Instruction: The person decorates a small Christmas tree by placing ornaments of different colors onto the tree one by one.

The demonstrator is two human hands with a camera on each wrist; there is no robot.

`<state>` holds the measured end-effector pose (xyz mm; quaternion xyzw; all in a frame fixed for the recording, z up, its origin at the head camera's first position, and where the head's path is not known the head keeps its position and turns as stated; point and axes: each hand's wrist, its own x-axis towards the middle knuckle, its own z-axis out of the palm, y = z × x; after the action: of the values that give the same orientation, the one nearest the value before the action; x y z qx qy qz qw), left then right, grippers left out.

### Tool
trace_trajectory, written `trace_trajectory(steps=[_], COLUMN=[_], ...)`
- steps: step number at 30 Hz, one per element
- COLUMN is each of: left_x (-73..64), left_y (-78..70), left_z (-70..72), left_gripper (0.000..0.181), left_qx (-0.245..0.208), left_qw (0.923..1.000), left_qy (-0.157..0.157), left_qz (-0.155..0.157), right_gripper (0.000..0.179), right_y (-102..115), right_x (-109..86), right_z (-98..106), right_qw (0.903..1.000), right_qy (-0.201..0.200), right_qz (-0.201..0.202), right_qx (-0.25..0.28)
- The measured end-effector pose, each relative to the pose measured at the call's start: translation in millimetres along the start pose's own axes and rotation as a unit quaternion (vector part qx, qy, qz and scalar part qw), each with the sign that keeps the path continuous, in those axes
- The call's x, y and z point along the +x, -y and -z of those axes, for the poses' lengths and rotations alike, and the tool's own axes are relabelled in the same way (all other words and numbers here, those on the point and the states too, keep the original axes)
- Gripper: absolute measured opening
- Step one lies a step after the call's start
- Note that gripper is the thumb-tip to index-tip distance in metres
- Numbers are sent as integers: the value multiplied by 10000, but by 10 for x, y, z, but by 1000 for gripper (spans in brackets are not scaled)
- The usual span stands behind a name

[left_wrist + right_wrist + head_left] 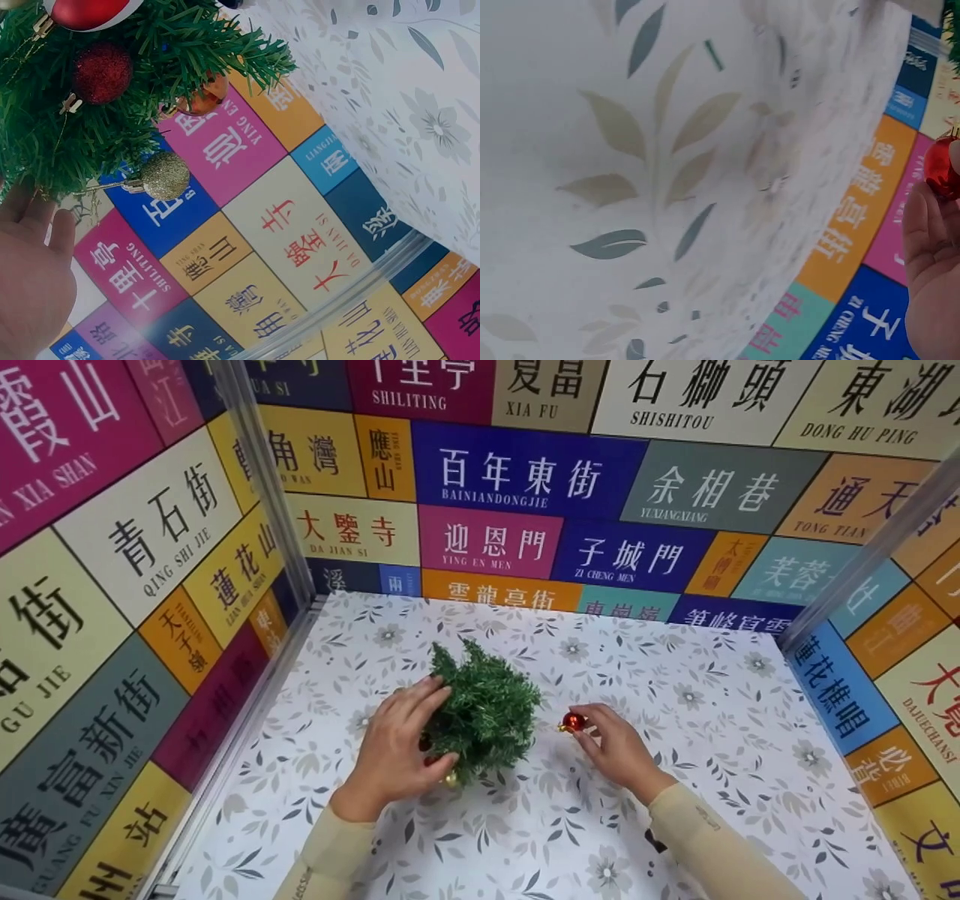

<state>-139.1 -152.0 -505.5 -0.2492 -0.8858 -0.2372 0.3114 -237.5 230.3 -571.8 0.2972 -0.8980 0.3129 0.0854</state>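
Note:
A small green artificial Christmas tree stands near the middle of the table. My left hand rests along its left side, fingers spread against the branches and thumb low at the front. In the left wrist view, the fingertips of that hand reach into the foliage. Hanging there are a red glitter ball, a gold glitter ball, a shiny orange ball and a red-and-white ornament. To the right of the tree, my right hand pinches a shiny red ball ornament with a gold cap, apart from the branches.
The table has a white cover with a leaf-and-flower print. Walls of colourful name panels rise behind it and at both sides. A metal post stands at the back left corner. A green scrap lies on the cover.

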Motion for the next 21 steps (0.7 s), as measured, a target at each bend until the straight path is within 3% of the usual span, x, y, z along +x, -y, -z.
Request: trace_trajectory(steps=[11, 21], left_x=[-3, -10], left_y=[-11, -4], left_z=[-19, -30], left_gripper=[86, 89], left_qx=[-40, -87], left_qw=[9999, 9998], left_qy=[-110, -194], left_qz=[-103, -69], right_gripper=[44, 43], right_y=[390, 733], right_x=[-104, -67], right_z=[113, 140], right_qw=[9943, 9859], right_qy=[-310, -444], right_qz=[921, 1451], right_qx=[446, 701])
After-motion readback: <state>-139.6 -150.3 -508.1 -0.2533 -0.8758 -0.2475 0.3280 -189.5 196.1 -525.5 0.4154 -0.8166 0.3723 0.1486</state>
